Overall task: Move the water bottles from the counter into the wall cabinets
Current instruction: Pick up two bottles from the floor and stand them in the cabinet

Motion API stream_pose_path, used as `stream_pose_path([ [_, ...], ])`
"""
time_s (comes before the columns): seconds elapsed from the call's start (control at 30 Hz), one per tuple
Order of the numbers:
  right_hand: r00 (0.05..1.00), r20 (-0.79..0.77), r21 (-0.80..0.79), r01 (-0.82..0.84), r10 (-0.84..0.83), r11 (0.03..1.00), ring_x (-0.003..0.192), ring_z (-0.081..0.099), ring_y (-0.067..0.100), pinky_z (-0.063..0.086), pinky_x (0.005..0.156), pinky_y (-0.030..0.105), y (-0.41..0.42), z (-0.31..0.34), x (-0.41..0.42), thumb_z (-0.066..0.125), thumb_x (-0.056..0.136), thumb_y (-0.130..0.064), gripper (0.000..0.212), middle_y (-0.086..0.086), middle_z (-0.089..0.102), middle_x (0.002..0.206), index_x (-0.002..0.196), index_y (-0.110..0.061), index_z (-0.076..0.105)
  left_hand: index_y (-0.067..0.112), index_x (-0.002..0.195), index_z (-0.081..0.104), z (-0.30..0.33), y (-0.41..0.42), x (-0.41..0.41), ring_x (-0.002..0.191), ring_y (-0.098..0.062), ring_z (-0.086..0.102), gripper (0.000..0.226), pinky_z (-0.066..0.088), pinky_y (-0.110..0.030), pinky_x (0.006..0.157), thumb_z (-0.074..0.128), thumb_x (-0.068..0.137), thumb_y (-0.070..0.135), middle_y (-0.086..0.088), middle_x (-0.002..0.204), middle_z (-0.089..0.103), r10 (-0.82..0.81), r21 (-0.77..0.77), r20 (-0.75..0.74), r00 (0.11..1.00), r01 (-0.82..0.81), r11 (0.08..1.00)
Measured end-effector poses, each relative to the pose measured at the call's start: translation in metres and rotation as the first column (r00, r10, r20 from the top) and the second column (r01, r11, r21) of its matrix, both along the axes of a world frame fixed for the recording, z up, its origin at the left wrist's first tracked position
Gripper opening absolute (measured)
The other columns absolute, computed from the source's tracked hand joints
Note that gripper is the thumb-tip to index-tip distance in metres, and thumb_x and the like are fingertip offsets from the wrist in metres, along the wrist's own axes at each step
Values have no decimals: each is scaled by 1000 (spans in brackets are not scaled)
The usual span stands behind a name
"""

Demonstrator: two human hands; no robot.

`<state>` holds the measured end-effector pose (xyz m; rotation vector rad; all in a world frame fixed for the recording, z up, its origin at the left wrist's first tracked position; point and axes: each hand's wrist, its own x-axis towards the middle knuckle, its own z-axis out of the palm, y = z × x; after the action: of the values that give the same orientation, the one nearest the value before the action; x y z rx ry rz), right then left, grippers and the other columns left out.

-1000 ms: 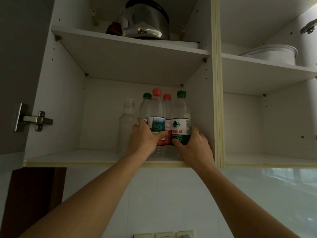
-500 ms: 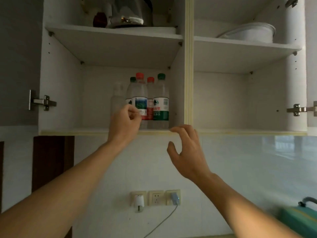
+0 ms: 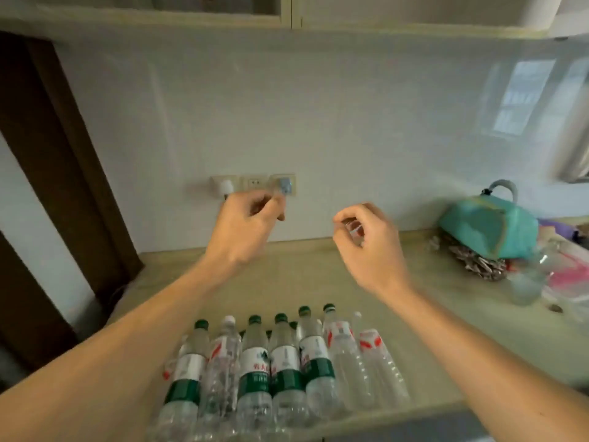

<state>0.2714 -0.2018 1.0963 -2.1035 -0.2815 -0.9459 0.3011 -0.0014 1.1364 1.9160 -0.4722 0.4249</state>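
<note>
- The view has been lowered from the open wall cabinets (image 3: 287,19), of which only the bottom edge is now seen along the top of the frame, down to the counter (image 3: 446,330) in the lower half.
- Both hands have been taken away from the bottles set on the cabinet shelf a second ago; those bottles are no longer in view.
- The left hand (image 3: 245,228) is now held in mid air at the centre of the frame, in front of the wall sockets (image 3: 253,184), with fingers loosely curled and nothing in it.
- The right hand (image 3: 366,240) is held beside it, right of centre, also loosely curled and holding nothing.
- A cluster of water bottles (image 3: 274,371) is standing upright at the bottom centre, on the front part of the counter, below and between the two forearms.
- It is judged that one delivery is finished and a new pick is to be started; many bottles are left to be moved.
</note>
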Motion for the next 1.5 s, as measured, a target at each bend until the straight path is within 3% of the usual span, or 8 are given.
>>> stream_pose_path([
  [0.1, 994, -86, 25, 69, -67, 997, 70, 50, 2, 35, 68, 10, -11, -53, -41, 59, 84, -14, 12, -7, 52, 75, 72, -18, 57, 15, 52, 50, -66, -9, -30, 40, -4, 31, 49, 28, -16, 47, 60, 99, 24, 11, 42, 38, -107, 71, -125, 986, 116, 991],
  [0.23, 927, -312, 123, 255, -207, 959, 57, 39, 5, 32, 57, 16, -26, -147, -101, 58, 91, -10, 37, -5, 42, 65, 61, -22, 41, 22, 48, 36, -155, -16, -73, 42, -5, 24, 58, 26, -12, 46, 61, 100, 30, 11, 44, 28, -258, -6, -301, 918, 269, 963],
  [0.43, 643, -665, 213, 651, -380, 728, 44, 26, 7, 24, 41, 21, 7, -298, -198, 52, 89, -7, 40, -9, 26, 49, 56, -17, 32, 8, 49, 35, -289, 0, -145, 44, -11, 25, 59, 27, -33, 51, 58, 95, 37, 0, 46, 28, -394, -35, -485, 780, 433, 901],
  [0.53, 551, -754, 189, 704, -358, 685, 40, 30, 6, 23, 39, 19, 38, -368, -236, 53, 88, -7, 43, -8, 30, 40, 52, -18, 33, 10, 51, 36, -363, 20, -178, 49, -8, 28, 55, 25, -28, 51, 58, 92, 40, 3, 49, 30, -332, -44, -617, 714, 389, 920],
  [0.9, 300, -953, 187, 502, 33, 845, 63, 52, 11, 43, 58, 28, 67, -612, -272, 56, 92, -23, 11, -5, 61, 71, 85, -18, 63, 22, 77, 64, -628, 63, -217, 51, 3, 53, 25, 39, -12, 47, 63, 97, 35, 17, 58, 61, 113, 247, -839, 532, 187, 951],
  [1.1, 185, -979, 161, 417, 89, 894, 87, 60, 12, 43, 70, 17, 62, -741, -273, 56, 96, -18, 25, -1, 66, 105, 120, -16, 64, 15, 99, 62, -774, 68, -237, 72, -20, 66, 20, 55, -31, 57, 64, 96, 35, -3, 91, 66, 314, 341, -866, 388, 1, 940],
  [1.27, 153, -983, 149, 373, 98, 916, 96, 62, 14, 39, 68, 9, 81, -851, -261, 56, 101, -23, 30, 0, 66, 114, 130, -16, 61, 17, 112, 57, -885, 78, -234, 83, -19, 66, 29, 61, -40, 72, 67, 94, 38, 0, 101, 63, 320, 379, -874, 365, 101, 920],
  [1.5, 205, -978, 106, 334, 38, 937, 124, 56, 26, 45, 103, 38, 123, -1016, -217, 58, 101, -29, 44, 7, 57, 140, 142, -18, 52, 17, 127, 49, -1046, 89, -190, 101, -26, 66, 47, 56, -45, 89, 72, 91, 38, -7, 120, 62, 319, 394, -870, 376, 141, 908],
])
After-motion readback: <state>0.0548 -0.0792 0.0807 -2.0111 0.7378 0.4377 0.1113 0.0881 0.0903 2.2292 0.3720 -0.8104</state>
